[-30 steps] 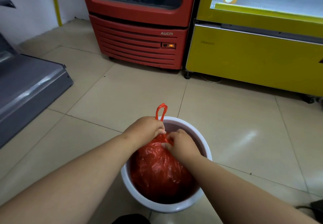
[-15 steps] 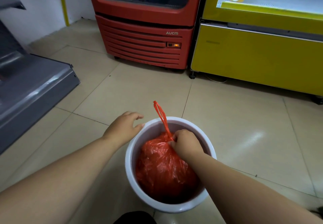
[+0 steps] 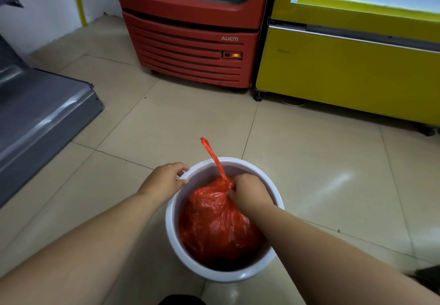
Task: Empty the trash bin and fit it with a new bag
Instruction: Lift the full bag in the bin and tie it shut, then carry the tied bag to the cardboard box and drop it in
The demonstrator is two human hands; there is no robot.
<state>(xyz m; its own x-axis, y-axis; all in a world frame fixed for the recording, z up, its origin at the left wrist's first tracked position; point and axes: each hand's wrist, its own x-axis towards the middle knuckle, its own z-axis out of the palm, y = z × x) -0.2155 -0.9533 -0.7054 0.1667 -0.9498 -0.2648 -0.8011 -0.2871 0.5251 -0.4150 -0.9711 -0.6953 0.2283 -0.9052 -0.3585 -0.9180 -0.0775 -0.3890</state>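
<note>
A white round trash bin point(image 3: 183, 254) stands on the tiled floor in front of me. Inside it sits a full red plastic bag point(image 3: 214, 226), its neck gathered, with one twisted handle strip sticking up past the far rim. My right hand point(image 3: 248, 191) is shut on the bag's gathered neck inside the bin. My left hand point(image 3: 163, 182) grips the bin's left rim, with the fingers curled over the edge.
A red drinks cooler point(image 3: 190, 33) and a yellow freezer cabinet point(image 3: 345, 66) stand close behind the bin. A grey metal shelf base point(image 3: 40, 114) juts in from the left. Beige floor tiles point(image 3: 321, 173) surround the bin.
My left hand let go of the bag's neck, swung out to the left, then closed on the bin's rim. My right hand kept hold of the bag's neck. The handle loop has straightened.
</note>
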